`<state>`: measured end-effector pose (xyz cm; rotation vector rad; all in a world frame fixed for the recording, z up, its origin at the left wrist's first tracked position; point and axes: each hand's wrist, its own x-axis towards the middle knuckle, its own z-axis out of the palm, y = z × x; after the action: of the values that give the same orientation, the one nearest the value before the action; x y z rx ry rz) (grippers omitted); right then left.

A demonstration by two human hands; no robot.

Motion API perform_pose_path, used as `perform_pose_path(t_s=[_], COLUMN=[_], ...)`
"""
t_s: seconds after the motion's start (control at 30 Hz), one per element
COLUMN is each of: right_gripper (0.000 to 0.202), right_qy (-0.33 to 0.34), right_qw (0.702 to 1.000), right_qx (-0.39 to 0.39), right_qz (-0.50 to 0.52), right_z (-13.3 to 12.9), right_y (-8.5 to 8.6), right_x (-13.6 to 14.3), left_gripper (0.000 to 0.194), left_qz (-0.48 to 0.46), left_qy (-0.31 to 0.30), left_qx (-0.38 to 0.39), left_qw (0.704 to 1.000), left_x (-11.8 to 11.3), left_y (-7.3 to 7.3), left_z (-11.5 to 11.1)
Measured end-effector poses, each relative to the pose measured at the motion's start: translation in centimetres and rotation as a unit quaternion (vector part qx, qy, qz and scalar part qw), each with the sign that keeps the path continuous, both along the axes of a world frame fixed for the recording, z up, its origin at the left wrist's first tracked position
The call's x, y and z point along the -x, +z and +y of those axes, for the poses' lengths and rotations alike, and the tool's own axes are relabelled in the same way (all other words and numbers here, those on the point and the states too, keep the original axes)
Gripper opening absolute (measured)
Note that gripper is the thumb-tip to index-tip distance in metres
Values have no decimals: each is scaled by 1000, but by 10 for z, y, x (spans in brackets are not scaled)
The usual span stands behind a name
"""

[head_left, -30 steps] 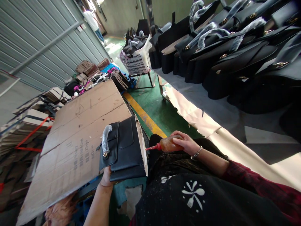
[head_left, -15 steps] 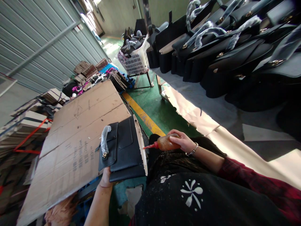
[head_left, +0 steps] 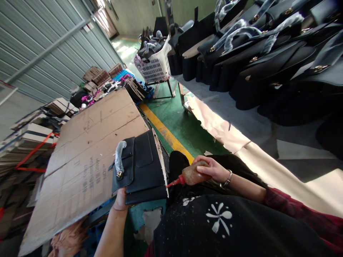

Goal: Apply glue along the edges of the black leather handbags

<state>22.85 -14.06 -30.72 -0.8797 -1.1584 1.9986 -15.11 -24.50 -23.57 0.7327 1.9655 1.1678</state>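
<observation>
A black handbag point(head_left: 146, 164) with a plastic-wrapped handle point(head_left: 119, 159) lies tilted over the near right edge of the cardboard. My left hand point(head_left: 121, 200) grips it from below at its lower left side; the fingers are mostly hidden under the bag. In my right hand point(head_left: 211, 169) is a squeeze bottle point(head_left: 195, 173) of brownish liquid, with fingers wrapped round it. Its red nozzle tip touches or nearly touches the bag's pale edge point(head_left: 162, 166) near the lower end.
The cardboard sheet point(head_left: 93, 142) spans the left. On the right, a grey table point(head_left: 227, 110) bears several black bags. A white basket point(head_left: 154, 67) of bags stands at the back. Stacked boards point(head_left: 29, 137) are at far left.
My right hand and the bottle have moved down and slightly right, so the nozzle is lower along the bag's pale edge. My left hand and the bag have barely moved.
</observation>
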Motion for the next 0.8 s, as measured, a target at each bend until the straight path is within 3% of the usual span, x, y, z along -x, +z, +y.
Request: perform_pose_path(t_s=[0.2, 0.3, 0.43, 0.6, 0.8], right_gripper=[43, 44, 45, 46, 46], right_qy=[-91, -115, -102, -72, -8], right_qw=[991, 987, 988, 993, 999], right_qx=[-81, -88, -91, -81, -30], right_qz=[-60, -68, -66, -46, -8], right_z=[13, 18, 19, 10, -8], right_y=[5, 5, 6, 7, 7], right_x=[-5, -3, 2, 0, -6], left_gripper=[20, 23, 24, 23, 49], left_qz=[1, -27, -69, -63, -65], left_qy=[3, 40, 84, 119, 97], left_qx=[-15, -18, -17, -37, -60], left_qw=[1000, 999, 994, 990, 991], left_x=[-17, -26, -28, -21, -20], left_y=[15, 23, 22, 6, 5], left_z=[5, 7, 8, 11, 16])
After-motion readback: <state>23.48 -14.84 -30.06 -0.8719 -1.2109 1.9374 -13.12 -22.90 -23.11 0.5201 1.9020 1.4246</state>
